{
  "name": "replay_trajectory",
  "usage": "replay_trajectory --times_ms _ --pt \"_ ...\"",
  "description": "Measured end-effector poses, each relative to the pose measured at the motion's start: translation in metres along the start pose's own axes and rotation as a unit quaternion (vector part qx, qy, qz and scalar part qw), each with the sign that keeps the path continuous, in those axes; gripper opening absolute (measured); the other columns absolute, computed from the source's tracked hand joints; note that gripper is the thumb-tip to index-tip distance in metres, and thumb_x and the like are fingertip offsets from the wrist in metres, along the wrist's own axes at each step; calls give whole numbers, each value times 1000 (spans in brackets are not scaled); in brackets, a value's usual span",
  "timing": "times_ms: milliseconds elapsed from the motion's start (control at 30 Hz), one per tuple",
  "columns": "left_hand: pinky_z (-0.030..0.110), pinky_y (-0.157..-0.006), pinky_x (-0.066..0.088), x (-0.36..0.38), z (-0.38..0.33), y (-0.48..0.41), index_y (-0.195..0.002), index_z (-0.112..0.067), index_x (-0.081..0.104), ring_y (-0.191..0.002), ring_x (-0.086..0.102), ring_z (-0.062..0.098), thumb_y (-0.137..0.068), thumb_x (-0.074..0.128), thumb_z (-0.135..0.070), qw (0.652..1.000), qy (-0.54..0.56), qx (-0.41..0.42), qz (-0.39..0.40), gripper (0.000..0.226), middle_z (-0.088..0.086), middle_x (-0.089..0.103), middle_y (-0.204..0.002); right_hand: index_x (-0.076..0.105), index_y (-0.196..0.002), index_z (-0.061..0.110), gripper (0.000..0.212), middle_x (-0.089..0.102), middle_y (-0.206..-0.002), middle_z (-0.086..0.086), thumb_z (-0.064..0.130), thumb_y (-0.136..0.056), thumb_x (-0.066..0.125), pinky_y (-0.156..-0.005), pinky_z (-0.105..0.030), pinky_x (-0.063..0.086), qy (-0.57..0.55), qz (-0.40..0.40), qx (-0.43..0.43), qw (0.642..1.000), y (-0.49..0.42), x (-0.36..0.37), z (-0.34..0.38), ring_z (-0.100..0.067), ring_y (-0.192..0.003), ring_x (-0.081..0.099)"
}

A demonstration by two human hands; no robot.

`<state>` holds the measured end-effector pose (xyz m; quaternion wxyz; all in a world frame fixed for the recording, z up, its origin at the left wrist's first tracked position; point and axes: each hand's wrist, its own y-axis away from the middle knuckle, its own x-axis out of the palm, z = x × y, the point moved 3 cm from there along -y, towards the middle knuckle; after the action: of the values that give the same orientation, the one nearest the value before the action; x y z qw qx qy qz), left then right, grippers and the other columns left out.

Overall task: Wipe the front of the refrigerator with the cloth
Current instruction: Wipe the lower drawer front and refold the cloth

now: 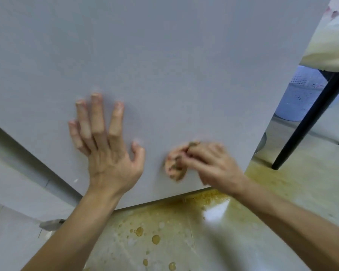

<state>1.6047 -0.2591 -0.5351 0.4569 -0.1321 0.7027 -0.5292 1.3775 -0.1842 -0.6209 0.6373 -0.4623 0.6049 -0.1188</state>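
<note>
1. The task's thing is a small crumpled tan cloth with brown stains. It is pressed against the pale grey flat refrigerator front, low on the panel and near its bottom edge.
2. Handling, as a judgement: the cloth looks soft, light and limp, and probably damp. It wads up easily and will not break. It is best bunched in the fingers with a pad of it left free to face the panel.
3. The refrigerator front looks stiff, smooth and likely slick, so the cloth should slide with light pressure. Nothing on it needs gripping.
4. The right hand has its fingers curled round the cloth wad and pinches it against the refrigerator front. The hand is motion-blurred, so the exact finger placement is unclear.
5. The left hand is flat on the refrigerator front, beside the cloth toward the panel's left edge. Its fingers are straight and spread with the tips on the panel, the thumb is out, and it holds nothing. It looks like a brace.
6. Below the refrigerator front is a pale tiled floor with yellow-brown spill drops.
7. Past the refrigerator front's right edge stand a black slanted table leg and a lavender perforated plastic basket.
8. Risk, as a judgement: the stained cloth may smear the panel rather than lift the dirt.
</note>
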Motion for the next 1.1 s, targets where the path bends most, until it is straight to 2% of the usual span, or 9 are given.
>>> replay_trajectory --times_ms 100,167,267,467,600,733,900,1000,1100 --pt "56 -127 -4 5 -13 -4 -159 -14 26 -155 5 44 -76 73 -21 1000 0 12 9 96 17 11 -167 69 -117 23 27 59 -100 14 3 -103 58 -69 -52 56 -49 -151 125 979 -53 -58 -39 -21 -79 63" --pt "62 -125 1 9 -22 -6 -159 -15 27 -154 6 45 -75 73 -18 1000 0 20 5 96 18 12 -167 62 -124 23 22 60 -109 2 10 -107 56 -68 -55 55 -51 -286 215 933 -82 -97 -63 -37 -85 66" --pt "62 -125 -2 14 -31 -7 -159 -15 26 -154 4 46 -70 73 -11 1000 3 10 -9 100 19 12 -167 71 -120 2 19 53 -116 -13 1 -103 62 -74 -23 55 -29 -353 259 899 -90 -114 -58 -33 -90 68" --pt "60 -125 -5 21 -36 -9 -158 -10 25 -157 1 45 -64 70 -2 1000 -6 1 -27 104 22 11 -166 79 -117 20 34 71 -114 2 4 -108 49 -98 -33 52 -59 -39 115 991 -22 -33 -19 -16 -107 65" --pt "61 -125 -3 21 -39 -9 -159 -11 26 -160 -1 40 -66 67 -2 999 -12 -20 -30 102 21 11 -167 76 -106 12 38 67 -106 -8 9 -114 39 -84 -35 47 -27 111 6 993 58 4 -13 -29 -98 63" --pt "65 -125 0 21 -45 -9 -159 -10 25 -156 5 47 -65 71 -6 999 -2 -29 -16 105 22 10 -167 77 -105 14 24 65 -106 -8 1 -96 59 -82 -34 43 4 150 17 989 70 -2 -31 -28 -94 64" --pt "63 -125 -3 20 -51 -12 -159 -15 24 -155 0 44 -71 74 -19 1000 7 -20 -4 101 19 7 -167 75 -121 10 26 64 -116 -6 -2 -99 66 -73 -52 57 7 -40 123 992 5 -65 -59 -27 -89 65" --pt "61 -125 -5 23 -62 -16 -160 -21 27 -156 -1 41 -75 73 -23 1000 9 6 1 96 18 7 -167 75 -119 3 23 58 -121 -14 7 -107 56 -86 -40 54 74 -242 208 945 -40 -121 -82 -35 -103 59" --pt "63 -124 -6 28 -73 -17 -161 -23 27 -156 1 44 -77 71 -23 1000 4 12 7 95 16 7 -168 72 -124 3 27 57 -121 -20 -2 -101 59 -86 -44 56 73 -298 277 910 -55 -129 -89 -39 -105 60"
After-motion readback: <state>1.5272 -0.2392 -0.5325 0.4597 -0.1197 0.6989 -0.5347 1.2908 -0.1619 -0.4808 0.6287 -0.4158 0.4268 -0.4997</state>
